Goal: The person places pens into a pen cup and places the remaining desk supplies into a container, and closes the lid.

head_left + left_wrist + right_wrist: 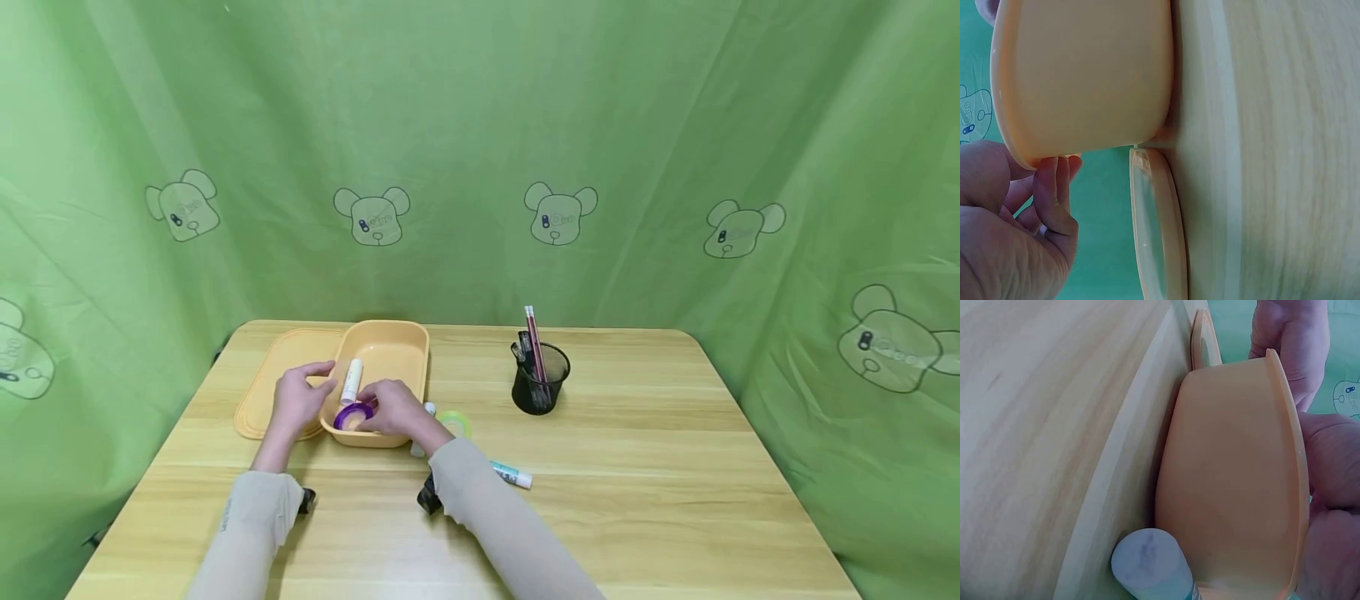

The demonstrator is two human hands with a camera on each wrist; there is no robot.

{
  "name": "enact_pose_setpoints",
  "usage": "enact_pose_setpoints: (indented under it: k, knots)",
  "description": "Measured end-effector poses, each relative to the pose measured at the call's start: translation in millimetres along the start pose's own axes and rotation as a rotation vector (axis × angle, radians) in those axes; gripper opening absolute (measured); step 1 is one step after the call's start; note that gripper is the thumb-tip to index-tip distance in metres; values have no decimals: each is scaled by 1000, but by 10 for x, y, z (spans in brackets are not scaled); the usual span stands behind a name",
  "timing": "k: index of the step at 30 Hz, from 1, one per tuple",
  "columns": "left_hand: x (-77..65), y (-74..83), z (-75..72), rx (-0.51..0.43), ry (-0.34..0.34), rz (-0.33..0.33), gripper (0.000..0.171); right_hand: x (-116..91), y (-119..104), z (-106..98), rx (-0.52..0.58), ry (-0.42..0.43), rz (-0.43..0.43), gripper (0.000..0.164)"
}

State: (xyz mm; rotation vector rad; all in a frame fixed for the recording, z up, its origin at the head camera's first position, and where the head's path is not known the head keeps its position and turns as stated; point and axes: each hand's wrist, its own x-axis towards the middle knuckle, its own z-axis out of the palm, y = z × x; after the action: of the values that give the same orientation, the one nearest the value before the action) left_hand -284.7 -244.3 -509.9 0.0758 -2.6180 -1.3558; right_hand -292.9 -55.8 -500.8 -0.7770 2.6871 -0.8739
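A yellow-orange plastic box (401,350) stands on the table, holding a white glue stick (351,382) and a purple roll of tape (343,414). My right hand (396,408) reaches in over the near right side and pinches the tape roll; in the right wrist view the box wall (1229,481) hides the fingertips. At the left rim, my left hand (296,400) holds the box edge, its fingers (1054,194) against the outer wall in the left wrist view. The matching lid (273,387) lies flat to the left, partly under that hand.
Right of the box lie a white tube (417,448), a green-yellow tape roll (457,419) and a blue-white glue stick (513,475), partly behind my right arm. Further right stands a black mesh pen holder (536,396) with pencils and pens. A green curtain (480,275) surrounds the table.
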Motion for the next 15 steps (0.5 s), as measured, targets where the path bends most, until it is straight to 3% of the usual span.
enact_pose_setpoints:
  k: [6, 15]
  knots:
    - [7, 4, -5, 6, -8, -4, 36, -13, -8, -9, 65, -8, 17, 48]
    - [11, -1, 6, 6, -11, -15, 36, -32, 30, -38, 155, -9, -47, 45]
